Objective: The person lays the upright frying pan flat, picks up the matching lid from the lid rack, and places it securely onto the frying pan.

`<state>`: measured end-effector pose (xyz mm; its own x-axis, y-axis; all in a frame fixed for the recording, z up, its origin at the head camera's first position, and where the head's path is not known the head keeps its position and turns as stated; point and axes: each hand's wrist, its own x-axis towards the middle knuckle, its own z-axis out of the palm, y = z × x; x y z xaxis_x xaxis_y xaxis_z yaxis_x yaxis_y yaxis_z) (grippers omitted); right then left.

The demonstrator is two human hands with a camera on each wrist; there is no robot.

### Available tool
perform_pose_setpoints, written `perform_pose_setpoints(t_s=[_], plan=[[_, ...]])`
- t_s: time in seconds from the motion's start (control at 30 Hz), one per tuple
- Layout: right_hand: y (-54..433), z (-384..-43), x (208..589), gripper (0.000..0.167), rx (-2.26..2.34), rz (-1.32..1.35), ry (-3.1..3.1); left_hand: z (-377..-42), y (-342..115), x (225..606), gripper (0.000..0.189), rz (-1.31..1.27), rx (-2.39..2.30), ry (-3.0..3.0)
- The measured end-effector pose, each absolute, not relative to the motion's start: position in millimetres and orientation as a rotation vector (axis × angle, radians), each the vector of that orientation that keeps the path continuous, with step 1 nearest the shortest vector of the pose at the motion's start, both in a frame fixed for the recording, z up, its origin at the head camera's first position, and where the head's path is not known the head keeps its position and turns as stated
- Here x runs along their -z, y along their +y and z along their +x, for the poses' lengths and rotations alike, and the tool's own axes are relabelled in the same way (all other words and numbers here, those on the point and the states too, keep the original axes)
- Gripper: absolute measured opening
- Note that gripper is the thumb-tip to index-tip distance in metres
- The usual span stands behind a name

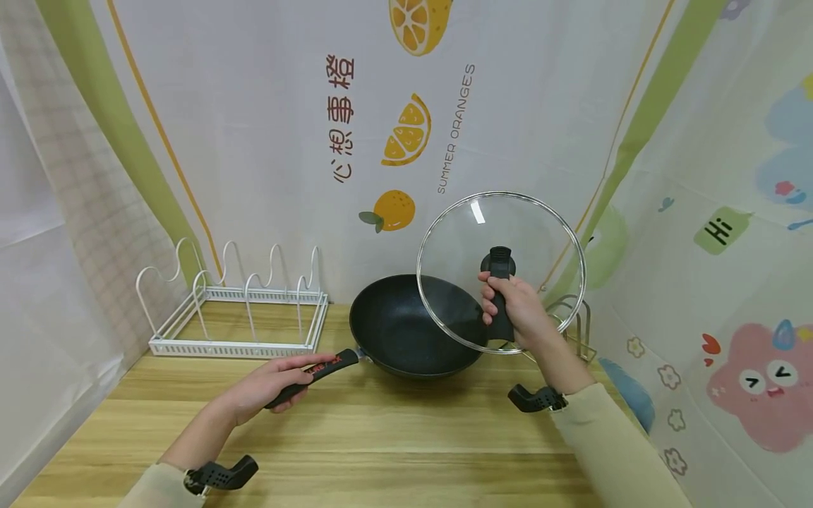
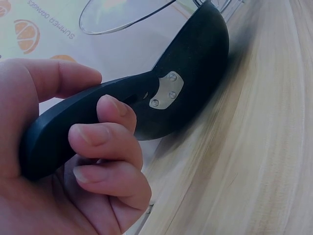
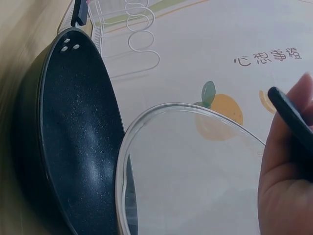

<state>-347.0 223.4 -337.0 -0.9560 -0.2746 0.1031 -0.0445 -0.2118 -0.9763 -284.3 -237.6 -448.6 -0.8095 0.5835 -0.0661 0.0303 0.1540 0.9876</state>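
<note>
A black wok (image 1: pixel 406 331) stands on the wooden table, its inside bare and dark. My left hand (image 1: pixel 273 386) grips the wok's black handle (image 2: pixel 73 117), fingers curled round it from below in the left wrist view. My right hand (image 1: pixel 517 307) holds a glass lid (image 1: pixel 444 240) by its black knob handle (image 1: pixel 501 310). The lid is tilted up, facing me, over the wok's right side. In the right wrist view the lid's steel rim (image 3: pixel 122 161) overlaps the wok's edge, and part of the right hand (image 3: pixel 288 186) shows at the right.
A white wire rack (image 1: pixel 235 348) with looped dividers stands on the table (image 1: pixel 394 451) at the left. Behind the lid, at the right, is another wire rack (image 1: pixel 581 339). A white curtain (image 1: pixel 267 141) with printed oranges hangs at the back.
</note>
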Motion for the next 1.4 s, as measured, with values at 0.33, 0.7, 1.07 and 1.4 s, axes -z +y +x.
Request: perform_pose_setpoints(t_s=[0.33, 0.7, 1.07, 1.4], plan=[[218.8, -347.7, 336.3, 0.020, 2.285, -0.394, 1.753, -282.9, -236.9, 448.0, 0.054, 0.566, -1.698, 1.991], [211.0, -349.0, 334.5, 0.021, 2.273, -0.304, 1.574, -283.2, -237.2, 448.3, 0.054, 0.553, -1.698, 1.995], [197.8, -354.7, 338.5, 0.017, 2.279, -0.226, 1.496, -283.2, -236.6, 449.1, 0.052, 0.553, -1.697, 2.002], [187.6, -358.3, 340.9, 0.018, 2.276, -0.173, 1.430, -283.5, -236.6, 448.8, 0.050, 0.583, -1.697, 1.999]])
